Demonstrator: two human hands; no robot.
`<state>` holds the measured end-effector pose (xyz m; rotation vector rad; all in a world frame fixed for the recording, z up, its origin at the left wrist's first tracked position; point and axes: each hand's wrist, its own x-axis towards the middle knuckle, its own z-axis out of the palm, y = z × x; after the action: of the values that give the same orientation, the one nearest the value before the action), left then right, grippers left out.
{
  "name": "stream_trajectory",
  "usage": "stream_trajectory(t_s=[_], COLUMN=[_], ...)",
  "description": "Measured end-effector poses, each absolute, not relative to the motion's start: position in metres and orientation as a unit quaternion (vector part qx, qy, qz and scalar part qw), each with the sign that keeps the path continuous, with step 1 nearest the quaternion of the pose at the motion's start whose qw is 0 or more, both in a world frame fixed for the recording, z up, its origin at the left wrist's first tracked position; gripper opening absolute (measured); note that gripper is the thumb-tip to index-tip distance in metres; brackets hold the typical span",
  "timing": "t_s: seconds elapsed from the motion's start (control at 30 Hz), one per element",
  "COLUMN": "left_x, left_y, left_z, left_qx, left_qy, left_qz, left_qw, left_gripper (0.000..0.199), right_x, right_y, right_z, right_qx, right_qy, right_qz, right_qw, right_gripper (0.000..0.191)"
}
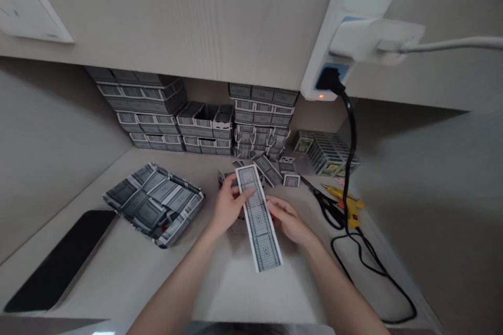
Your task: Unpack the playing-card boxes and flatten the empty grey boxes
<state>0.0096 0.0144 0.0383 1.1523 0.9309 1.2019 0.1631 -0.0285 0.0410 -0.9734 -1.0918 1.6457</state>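
Note:
A long strip of joined playing cards (260, 227), green-patterned backs with white borders, slants across the middle. My left hand (228, 207) grips it from the left, thumb pressed on the face and fingers behind. At the right edge, my right hand (288, 219) has bent fingers closed against the strip; its fingertips are partly hidden. Behind the strip are loose playing cards (268, 169) and small folded card pieces (291, 180). Some other card piece lies under the hands, mostly covered.
Stacked blocks made of cards (261, 112) line the back wall. A card-built panel (157, 201) and a long black object (58, 261) lie left. Right are scissors (330, 209), a yellow glue gun (351, 207) with a black cord, and boxed card decks (328, 152). A power strip (334, 26) hangs above.

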Motion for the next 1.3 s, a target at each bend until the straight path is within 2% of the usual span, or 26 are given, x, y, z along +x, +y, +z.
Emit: stream_trajectory(t_s=[0.07,0.1,0.27,0.47,0.6,0.9,1.3], left_x=[0.014,0.015,0.015,0.014,0.015,0.018,0.019], left_y=[0.009,0.006,0.004,0.004,0.003,0.001,0.000], left_z=[0.040,0.042,0.045,0.041,0.038,0.036,0.033], left_qx=[0.515,0.534,0.651,0.695,0.686,0.663,0.659], left_qy=[0.398,0.397,0.389,0.401,0.421,0.432,0.453], left_qz=[0.527,0.528,0.498,0.463,0.470,0.476,0.452], left_qw=[0.546,0.528,0.420,0.377,0.362,0.384,0.395], left_gripper=[0.074,0.074,0.036,0.046,0.045,0.027,0.021], right_x=[0.157,0.156,0.153,0.152,0.151,0.151,0.149], right_y=[-0.027,-0.027,-0.026,-0.027,-0.029,-0.030,-0.029], right_z=[0.036,0.034,0.031,0.034,0.034,0.026,0.022], right_qx=[-0.413,-0.416,-0.429,-0.408,-0.403,-0.405,-0.403], right_qy=[-0.445,-0.446,-0.459,-0.494,-0.486,-0.515,-0.503], right_qz=[0.642,0.636,0.599,0.573,0.581,0.531,0.537], right_qw=[0.469,0.473,0.497,0.511,0.514,0.536,0.544], right_gripper=[0.042,0.042,0.041,0.038,0.042,0.034,0.019])
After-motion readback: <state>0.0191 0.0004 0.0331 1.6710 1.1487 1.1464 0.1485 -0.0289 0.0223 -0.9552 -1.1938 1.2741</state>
